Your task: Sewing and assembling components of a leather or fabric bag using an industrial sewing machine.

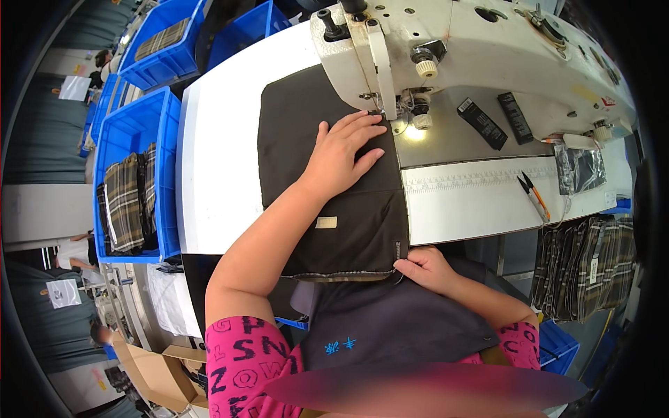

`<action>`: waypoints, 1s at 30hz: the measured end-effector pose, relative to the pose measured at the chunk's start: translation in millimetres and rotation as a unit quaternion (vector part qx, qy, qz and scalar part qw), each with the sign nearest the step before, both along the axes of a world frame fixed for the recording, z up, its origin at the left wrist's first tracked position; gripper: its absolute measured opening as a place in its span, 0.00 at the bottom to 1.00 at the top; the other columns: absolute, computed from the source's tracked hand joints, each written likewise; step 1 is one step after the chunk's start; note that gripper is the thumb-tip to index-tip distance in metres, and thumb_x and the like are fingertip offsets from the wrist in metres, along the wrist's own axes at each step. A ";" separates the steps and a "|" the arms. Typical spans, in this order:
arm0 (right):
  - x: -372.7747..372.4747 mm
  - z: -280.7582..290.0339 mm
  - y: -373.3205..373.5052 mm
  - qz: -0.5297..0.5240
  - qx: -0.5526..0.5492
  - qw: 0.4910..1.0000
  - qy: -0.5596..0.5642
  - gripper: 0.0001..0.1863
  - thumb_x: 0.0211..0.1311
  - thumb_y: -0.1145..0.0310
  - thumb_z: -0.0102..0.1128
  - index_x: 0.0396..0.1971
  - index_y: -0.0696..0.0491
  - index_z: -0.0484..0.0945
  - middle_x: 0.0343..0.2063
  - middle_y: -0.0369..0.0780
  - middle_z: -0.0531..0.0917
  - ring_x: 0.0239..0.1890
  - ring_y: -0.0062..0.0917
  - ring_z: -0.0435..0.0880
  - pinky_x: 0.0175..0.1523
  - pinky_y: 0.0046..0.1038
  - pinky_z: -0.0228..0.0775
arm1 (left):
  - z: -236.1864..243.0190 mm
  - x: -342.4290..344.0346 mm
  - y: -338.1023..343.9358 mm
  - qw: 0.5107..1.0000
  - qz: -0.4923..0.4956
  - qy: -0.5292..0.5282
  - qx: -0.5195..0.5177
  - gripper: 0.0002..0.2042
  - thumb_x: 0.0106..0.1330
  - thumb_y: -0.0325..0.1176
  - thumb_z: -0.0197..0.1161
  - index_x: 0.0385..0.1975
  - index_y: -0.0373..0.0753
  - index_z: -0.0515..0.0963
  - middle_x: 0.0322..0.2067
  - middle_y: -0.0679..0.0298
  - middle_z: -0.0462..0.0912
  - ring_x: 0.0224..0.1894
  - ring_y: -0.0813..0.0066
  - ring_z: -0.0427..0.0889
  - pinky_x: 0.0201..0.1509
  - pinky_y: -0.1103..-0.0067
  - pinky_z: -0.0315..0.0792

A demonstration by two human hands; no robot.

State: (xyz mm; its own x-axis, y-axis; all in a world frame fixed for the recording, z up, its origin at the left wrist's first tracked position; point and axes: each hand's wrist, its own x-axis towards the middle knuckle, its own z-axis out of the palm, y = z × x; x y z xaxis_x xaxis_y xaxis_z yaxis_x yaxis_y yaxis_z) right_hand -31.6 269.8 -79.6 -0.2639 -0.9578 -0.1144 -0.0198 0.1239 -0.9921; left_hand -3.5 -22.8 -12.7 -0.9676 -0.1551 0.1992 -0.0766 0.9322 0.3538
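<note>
Left hand [341,155] spread flat, dark fabric [359,209] beneath its palm, right hand [428,270] pinching that fabric's near right corner, beside the zipper [341,274].

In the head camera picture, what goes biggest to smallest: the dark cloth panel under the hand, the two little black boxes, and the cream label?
1. Dark cloth panel
2. Left black box and right black box: too alike to rank
3. Cream label

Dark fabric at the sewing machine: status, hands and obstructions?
Left hand flat on dark fabric, near sewing machine needle area. Right hand pinching its zippered near corner. Snips lie right, apart from fabric.
</note>
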 end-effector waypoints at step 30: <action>-69.9 71.4 -48.4 0.030 -0.050 0.814 0.578 0.27 0.48 0.57 0.77 0.49 0.51 0.81 0.33 0.35 0.72 0.39 0.29 0.73 0.41 0.33 0.64 | -2.7 1.4 3.3 0.997 -0.039 0.065 0.001 0.21 0.61 0.17 0.60 0.53 0.43 0.85 0.56 0.65 0.84 0.62 0.61 0.80 0.60 0.67 0.73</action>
